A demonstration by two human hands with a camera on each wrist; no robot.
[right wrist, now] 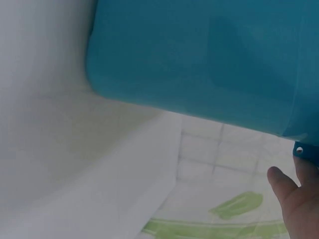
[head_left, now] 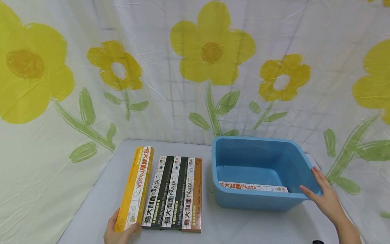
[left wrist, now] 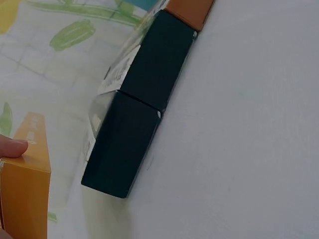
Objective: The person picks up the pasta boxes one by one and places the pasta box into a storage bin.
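At the left of the head view my left hand [head_left: 114, 237] grips the near end of a yellow pasta box [head_left: 129, 189], thumb on one side and fingers on the other. The left wrist view shows the box's orange-yellow end [left wrist: 25, 199] between the digits. Right beside it lie two black pasta boxes [head_left: 156, 203] and a brown pasta box [head_left: 196, 200], side by side. My right hand [head_left: 329, 201] holds the right front corner of a blue basin [head_left: 253, 201], its thumb over the rim. Inside, along the front wall, lies a pasta box with red lettering [head_left: 265, 188].
A pale table [head_left: 231, 227] carries everything. Behind and at both sides hangs a white cloth [head_left: 158, 112] printed with yellow flowers. A small dark object [head_left: 318, 242] shows at the bottom edge, mostly cut off.
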